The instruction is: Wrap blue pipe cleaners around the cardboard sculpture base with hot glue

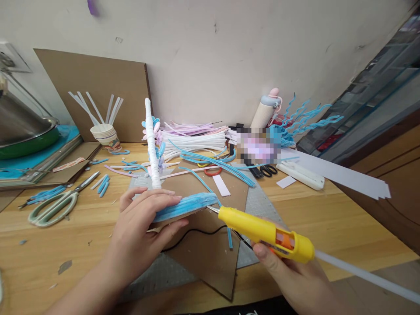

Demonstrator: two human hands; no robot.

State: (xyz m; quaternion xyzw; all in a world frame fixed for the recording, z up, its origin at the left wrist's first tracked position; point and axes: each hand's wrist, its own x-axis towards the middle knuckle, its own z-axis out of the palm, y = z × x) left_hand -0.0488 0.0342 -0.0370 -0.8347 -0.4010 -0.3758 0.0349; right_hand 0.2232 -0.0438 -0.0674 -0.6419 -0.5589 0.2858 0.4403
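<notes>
My left hand (142,227) grips the edge of a cardboard base wrapped in blue pipe cleaners (187,204), thumb underneath and fingers on top. A tall white wrapped stem (151,144) rises from that base. My right hand (295,280) is closed round a yellow hot glue gun (265,232). Its metal tip (211,209) touches the blue rim at the right end. A white glue stick (367,275) juts from the gun's back.
Brown cardboard sheets (210,258) and a grey mat (262,205) lie under the work. Green-handled scissors (54,205) lie at left, black scissors (265,169) at right. Piles of white, pink and blue pipe cleaners (197,142), a paper cup (105,134), a bottle (267,109) and a pan (22,131) stand behind.
</notes>
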